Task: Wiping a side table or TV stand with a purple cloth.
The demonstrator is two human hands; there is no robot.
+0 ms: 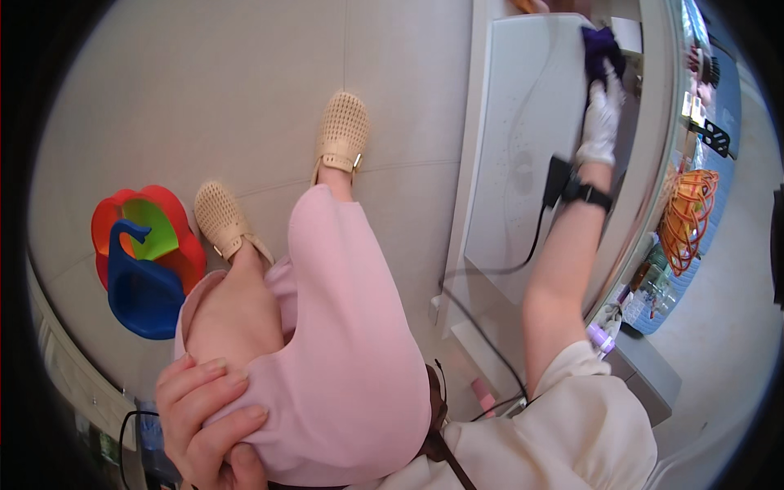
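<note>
My right hand (pixel 601 125), in a thin white glove, reaches along a white drawer unit or cabinet and holds a dark purple cloth (pixel 602 52) by the far edge of its pale panel (pixel 520 122). A black strap with a small black device (pixel 558 182) sits around the right wrist, and a cable runs from it towards my waist. My left hand (pixel 205 416) is bare and rests on my pink trousers (pixel 349 343) near the knee, its fingers curled lightly over the fabric.
On the tiled floor to the left stand a red flower-shaped container (pixel 190 245) and a blue plastic scoop-like container (pixel 147 300). At the right, an orange woven basket (pixel 689 220), a hairbrush (pixel 710 70) and bottles lie on a glass-edged surface. A purple-capped tube (pixel 600 339) is near my right shoulder.
</note>
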